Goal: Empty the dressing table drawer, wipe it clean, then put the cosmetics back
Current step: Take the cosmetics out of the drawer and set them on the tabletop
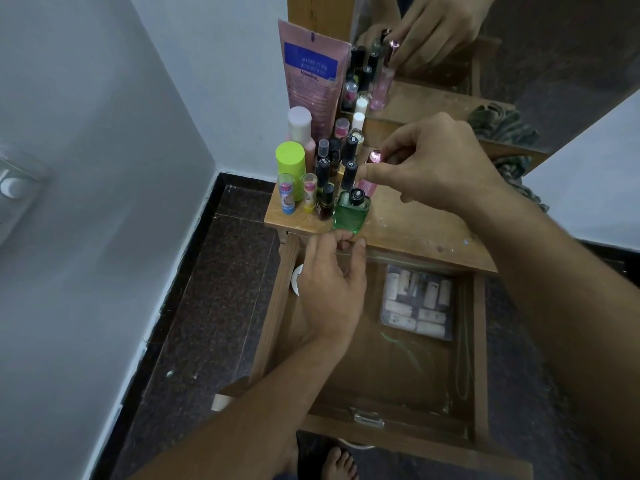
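The wooden drawer (479, 341) stands pulled open below the dressing table top (426, 230). My right hand (440, 164) pinches the shiny cap of a slim pink bottle (367, 183) standing on the table top. My left hand (332, 282) holds the base of a green square bottle (349, 214) at the table's front edge. A clear packet of small white tubes (417, 303) lies in the drawer's back right. A white round lid (298, 278) shows at the drawer's back left, partly hidden by my left hand.
Several cosmetics crowd the table's left end: a pink Vaseline tube (311, 67), a lime-capped bottle (290, 159), lip balm sticks (286, 194), dark nail polish bottles (349, 168). A mirror (485, 46) rises behind. White wall on the left, dark floor below, my bare foot (341, 462) near the drawer front.
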`<state>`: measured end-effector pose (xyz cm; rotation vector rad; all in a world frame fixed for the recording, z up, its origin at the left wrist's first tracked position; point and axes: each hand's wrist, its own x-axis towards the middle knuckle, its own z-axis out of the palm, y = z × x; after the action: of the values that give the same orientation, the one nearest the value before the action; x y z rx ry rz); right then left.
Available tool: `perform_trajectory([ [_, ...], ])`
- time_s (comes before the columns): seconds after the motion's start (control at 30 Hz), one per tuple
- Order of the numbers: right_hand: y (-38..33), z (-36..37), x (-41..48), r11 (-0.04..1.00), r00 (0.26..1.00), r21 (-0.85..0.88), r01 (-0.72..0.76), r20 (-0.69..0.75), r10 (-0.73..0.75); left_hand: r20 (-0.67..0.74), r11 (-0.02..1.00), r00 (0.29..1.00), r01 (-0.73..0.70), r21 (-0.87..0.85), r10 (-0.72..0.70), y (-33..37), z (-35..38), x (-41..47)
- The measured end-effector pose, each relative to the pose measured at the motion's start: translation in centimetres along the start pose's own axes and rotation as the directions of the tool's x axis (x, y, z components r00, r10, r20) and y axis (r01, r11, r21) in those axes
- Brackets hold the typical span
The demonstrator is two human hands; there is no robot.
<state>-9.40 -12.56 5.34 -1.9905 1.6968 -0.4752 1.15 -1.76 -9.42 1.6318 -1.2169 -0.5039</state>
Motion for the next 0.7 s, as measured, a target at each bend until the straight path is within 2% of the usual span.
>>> perform_trajectory([
  [0.1,0.3,-0.7,-0.8,0.998,0.999,0.059,-0.024,-0.031,0.026,0.022,1.0,1.0,-0.01,0.026,0.009,-0.5,-0.5,-0.2],
  [0.2,0.7,-0.7,-2.9,0.991,0.989,0.132,-0.031,-0.139,0.049,0.038,0.997,0.999,0.005,0.072,-0.008,-1.4,-1.4,-1.0],
  [0.37,1.5,2.4,-8.4,0.959,0.949,0.272,-0.082,-0.272,0.158,0.15,0.971,0.972,0.151,0.185,-0.18,-1.9,-2.9,-2.8],
  [0.47,2.8,5.8,-12.1,0.917,0.904,0.339,-0.208,-0.29,0.313,0.243,0.951,0.935,0.203,0.233,-0.259,-1.2,-3.2,-4.1],
  [0.57,4.8,9.3,-15.1,0.777,0.813,0.465,-0.425,-0.182,0.553,0.326,0.947,0.901,0.214,0.241,-0.286,-0.9,-2.6,-5.1],
  [0.7,7.4,11.9,-17.0,0.526,0.622,0.54,-0.657,-0.007,0.783,0.396,0.931,0.85,0.264,0.251,-0.347,-1.1,-0.8,-5.9],
])
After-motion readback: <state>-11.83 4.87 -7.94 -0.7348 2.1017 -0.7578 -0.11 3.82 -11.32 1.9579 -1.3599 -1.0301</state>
